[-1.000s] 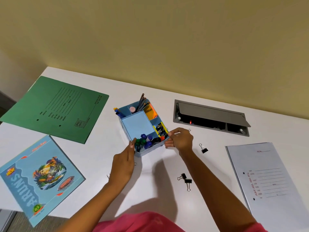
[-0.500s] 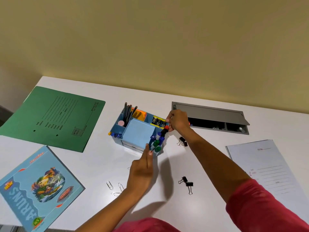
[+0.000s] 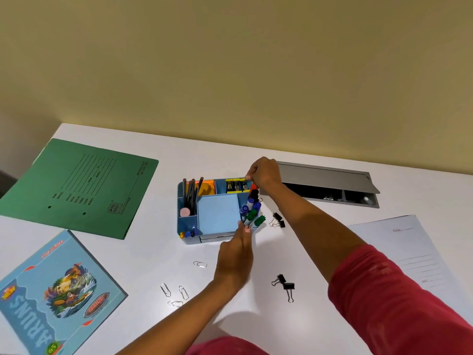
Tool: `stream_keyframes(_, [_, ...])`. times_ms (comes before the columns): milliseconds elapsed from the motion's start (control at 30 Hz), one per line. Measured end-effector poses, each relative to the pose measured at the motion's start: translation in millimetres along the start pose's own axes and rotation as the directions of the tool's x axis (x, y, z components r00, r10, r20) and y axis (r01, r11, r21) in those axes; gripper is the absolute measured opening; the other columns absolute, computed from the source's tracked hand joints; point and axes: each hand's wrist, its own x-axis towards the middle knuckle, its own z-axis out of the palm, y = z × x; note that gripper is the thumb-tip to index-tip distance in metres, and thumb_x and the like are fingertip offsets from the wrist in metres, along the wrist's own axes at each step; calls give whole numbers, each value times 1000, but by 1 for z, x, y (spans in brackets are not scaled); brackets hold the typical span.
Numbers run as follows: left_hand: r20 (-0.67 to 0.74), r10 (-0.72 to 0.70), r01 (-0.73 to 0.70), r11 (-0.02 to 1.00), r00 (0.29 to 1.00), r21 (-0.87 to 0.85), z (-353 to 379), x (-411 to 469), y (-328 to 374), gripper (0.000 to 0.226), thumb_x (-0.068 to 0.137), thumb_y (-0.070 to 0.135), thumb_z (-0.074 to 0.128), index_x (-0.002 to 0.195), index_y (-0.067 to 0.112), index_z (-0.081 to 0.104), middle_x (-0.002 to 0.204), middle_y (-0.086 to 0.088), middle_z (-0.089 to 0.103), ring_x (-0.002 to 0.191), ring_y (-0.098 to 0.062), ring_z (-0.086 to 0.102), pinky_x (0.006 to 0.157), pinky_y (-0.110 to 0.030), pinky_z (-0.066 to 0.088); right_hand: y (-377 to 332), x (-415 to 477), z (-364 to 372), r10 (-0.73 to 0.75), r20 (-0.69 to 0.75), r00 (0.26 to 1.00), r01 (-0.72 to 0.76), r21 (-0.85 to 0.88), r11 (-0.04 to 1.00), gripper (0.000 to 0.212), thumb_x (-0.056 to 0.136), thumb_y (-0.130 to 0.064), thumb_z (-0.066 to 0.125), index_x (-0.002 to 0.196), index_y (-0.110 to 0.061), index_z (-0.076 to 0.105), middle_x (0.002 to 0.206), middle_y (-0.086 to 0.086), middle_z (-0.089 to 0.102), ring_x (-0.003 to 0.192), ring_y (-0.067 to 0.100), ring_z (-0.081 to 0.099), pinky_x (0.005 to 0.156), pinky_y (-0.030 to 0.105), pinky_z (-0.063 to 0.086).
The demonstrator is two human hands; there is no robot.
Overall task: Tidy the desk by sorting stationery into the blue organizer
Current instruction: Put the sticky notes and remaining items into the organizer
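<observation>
The blue organizer (image 3: 194,240) stands mid-desk, holding black pencils (image 3: 192,193), coloured markers (image 3: 252,213), yellow boxes and a pale blue pad. My right hand (image 3: 265,175) reaches over the back right corner and pinches the rim there with curled fingers. The straight fingertips of my left hand (image 3: 234,260) press against the front right corner, below the markers. Two black binder clips (image 3: 279,220) lie just right of the organizer, and two more (image 3: 284,285) nearer me. Several paper clips (image 3: 176,294) lie loose in front of it.
A green folder (image 3: 84,188) lies at the left and a blue notebook (image 3: 56,295) at the front left. A white file (image 3: 414,252) sits at the right. A grey cable hatch (image 3: 325,185) is open behind the organizer, near the wall.
Held between both hands, the organizer has turned and now sits square to me. My right hand moved to its back right corner. Paper clips came into sight.
</observation>
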Motion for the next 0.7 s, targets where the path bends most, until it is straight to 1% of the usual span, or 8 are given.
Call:
stream_keyframes(133, [15,1,0,1000,1000,-22,-4,3,-10,49,100,46,18,145,33,32,146,-2,44,131,-26,42,110,-38,33,12,-6,-3,-35,27,999,34,46,998,8,82,-11,72,88,-7,76,95,7,73,77,13,61,62,19,44])
stream_keyframes(233, [15,33,-31,996,999,-86,-10,2,-18,50,97,53,23,137,33,46,140,-1,51,127,-24,49,108,-39,36,18,-30,-4,-59,-54,997,65,138,988,26,94,-28,55,96,-9,74,95,5,70,84,19,62,73,24,47])
stream_keyframes(300, [-9,53,-54,979,999,-194,-13,2,-26,56,85,69,27,121,40,59,129,-2,61,121,-23,55,105,-43,40,17,-58,0,-76,-120,990,101,224,969,34,97,-35,48,101,-10,71,90,0,65,82,15,57,70,23,41])
stream_keyframes(367, [-37,43,-50,970,998,-236,-13,5,-37,42,78,74,29,99,58,61,118,2,67,115,-22,59,102,-45,43,18,-85,9,-134,-189,973,184,281,942,31,95,-38,51,101,-12,67,92,-1,62,85,13,57,71,23,40])
stream_keyframes(433, [-62,37,-50,972,997,-229,-15,4,-39,31,83,66,29,84,63,60,107,7,69,107,-19,63,99,-46,46,24,-106,24,-237,-251,938,293,214,932,35,90,-41,58,109,-12,61,106,2,56,96,15,55,81,24,43])
stream_keyframes(533, [-63,76,-88,972,995,-216,-20,-3,-35,31,98,48,29,92,49,60,106,8,68,103,-15,64,97,-42,48,33,-120,48,-363,-245,899,381,28,924,50,86,-45,62,120,-10,50,118,5,46,106,16,48,86,26,47])
stream_keyframes(600, [-64,95,-106,971,993,-213,-22,-6,-37,31,101,39,28,97,43,59,107,7,67,102,-14,64,97,-39,48,36,-121,56,-409,-281,868,401,-86,912,42,89,-38,60,119,-10,50,120,7,46,107,19,50,85,31,52])
stream_keyframes(700, [-65,90,-102,972,994,-212,-26,-12,-41,32,101,37,29,94,40,60,101,13,68,96,-8,64,93,-35,49,38,-113,55,-375,-344,861,359,-111,927,29,91,-25,61,115,-10,54,116,6,51,100,20,56,80,34,56])
